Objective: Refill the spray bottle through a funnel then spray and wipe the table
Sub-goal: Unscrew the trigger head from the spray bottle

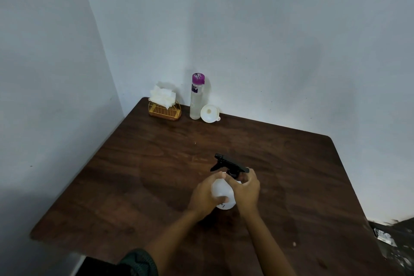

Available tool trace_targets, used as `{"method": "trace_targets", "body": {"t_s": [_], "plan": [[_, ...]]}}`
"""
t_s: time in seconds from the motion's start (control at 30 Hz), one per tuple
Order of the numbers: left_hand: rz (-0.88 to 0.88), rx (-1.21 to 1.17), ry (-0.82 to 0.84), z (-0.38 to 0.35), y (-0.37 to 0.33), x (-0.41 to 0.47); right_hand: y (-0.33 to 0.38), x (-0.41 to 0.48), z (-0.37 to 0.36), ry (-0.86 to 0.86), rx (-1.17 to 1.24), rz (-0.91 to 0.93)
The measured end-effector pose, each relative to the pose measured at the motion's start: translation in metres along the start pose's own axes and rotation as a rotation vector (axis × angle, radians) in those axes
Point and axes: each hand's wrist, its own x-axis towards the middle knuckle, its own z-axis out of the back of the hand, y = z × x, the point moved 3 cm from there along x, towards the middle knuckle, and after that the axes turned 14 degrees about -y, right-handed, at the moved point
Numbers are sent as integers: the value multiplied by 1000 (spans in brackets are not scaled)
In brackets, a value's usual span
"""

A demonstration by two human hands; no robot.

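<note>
A white spray bottle [221, 190] with a black trigger head [229, 163] stands on the dark wooden table [156, 175], near the middle. My left hand [205, 195] wraps the bottle's white body from the left. My right hand [245, 188] grips the bottle's neck just under the black head. At the table's far corner a white funnel [209, 114] lies on its side, beside a tall clear bottle with a purple cap [196, 96]. Left of that, white tissues [162, 95] stick out of a gold wire holder [165, 111].
The table sits in a corner, with pale walls behind it and along its left side. Its right edge drops to a dark floor holding some crumpled foil-like litter [385, 238]. A small pale speck [294, 244] lies on the table near the front right.
</note>
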Motion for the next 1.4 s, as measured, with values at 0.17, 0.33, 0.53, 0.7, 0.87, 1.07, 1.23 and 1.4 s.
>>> {"method": "trace_targets", "body": {"t_s": [0.17, 0.33, 0.53, 0.7, 0.87, 1.07, 1.23, 1.4], "plan": [[13, 32, 32, -3, 3, -2, -12, 6, 6, 245, 111, -103], [-28, 120, 25, -4, 5, -2, -12, 8, 5, 368, 111, -168], [-26, 162, 34, -3, 7, -1, -2, 0, 0, 136, 132, -71], [-15, 160, 34, -6, 10, -2, 2, 0, 3, 120, 130, -42], [-33, 192, 68, -8, 13, 1, -4, 0, 8, 245, 106, -61], [-43, 241, 48, -10, 14, 3, 1, -1, 9, 335, 77, -65], [-53, 248, 50, -9, 13, 2, 1, 4, 10, 261, 106, -24], [-35, 272, 56, -9, 12, 2, 0, 7, 12, 283, 102, 12]]}}
